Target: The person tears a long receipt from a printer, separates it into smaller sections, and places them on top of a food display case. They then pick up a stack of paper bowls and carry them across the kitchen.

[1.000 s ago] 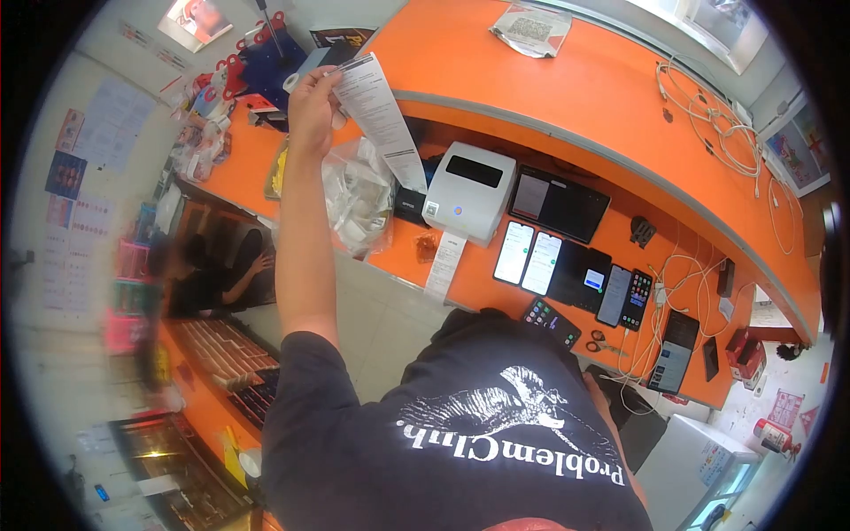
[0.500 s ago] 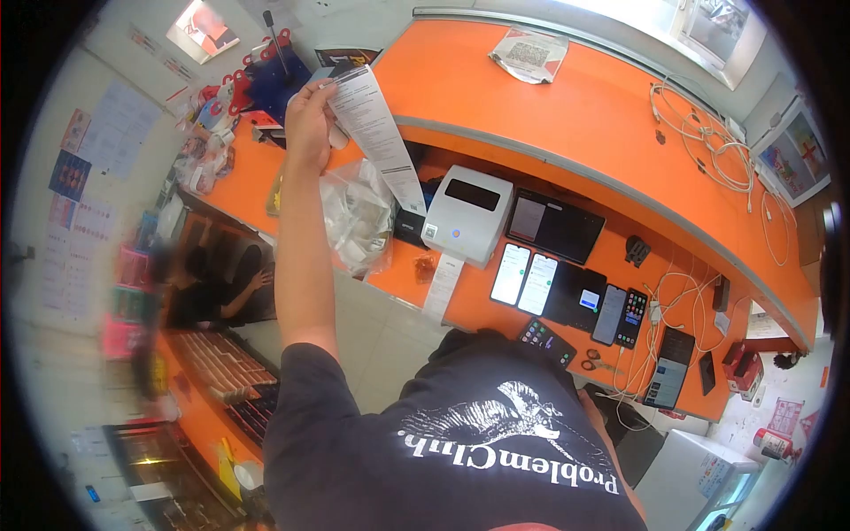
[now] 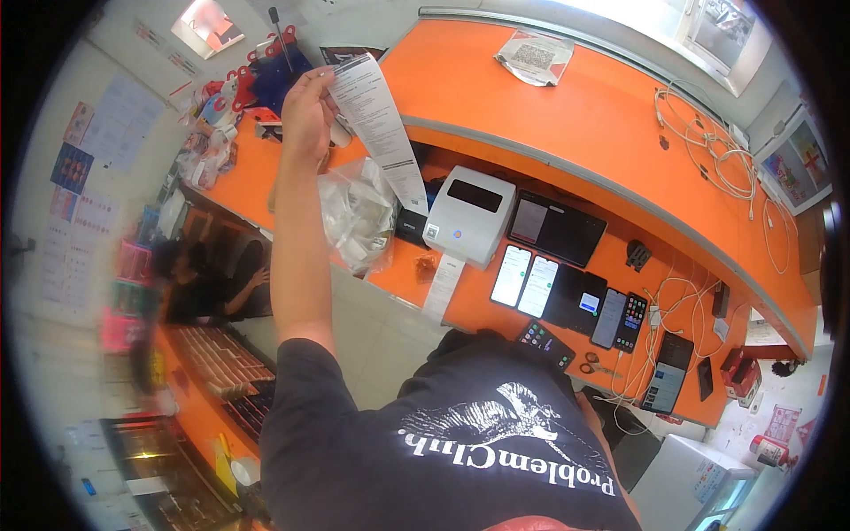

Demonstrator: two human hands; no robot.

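Observation:
My left hand (image 3: 308,113) is raised at the upper left, fingers closed on the top edge of a long printed paper slip (image 3: 376,115). Dense dark print runs down the slip, and its lower end hangs beside the grey-white label printer (image 3: 469,217). Behind my left wrist and forearm lies a clear plastic bag (image 3: 356,217) stuffed with white paper. A strip of my right forearm shows past the edge of my dark T-shirt (image 3: 496,442); my right hand is hidden. A second paper strip (image 3: 444,288) extends from the printer's front.
Several phones (image 3: 538,287) and a tablet (image 3: 558,227) lie on the orange desk, with scissors (image 3: 598,364) nearby. White cables (image 3: 704,146) lie on the raised orange counter (image 3: 549,115) and the desk's right side. Another person (image 3: 208,288) sits at the left.
The paper slip has tilted and shifted slightly upward with my left hand. The view has moved a little; the desk items keep their places.

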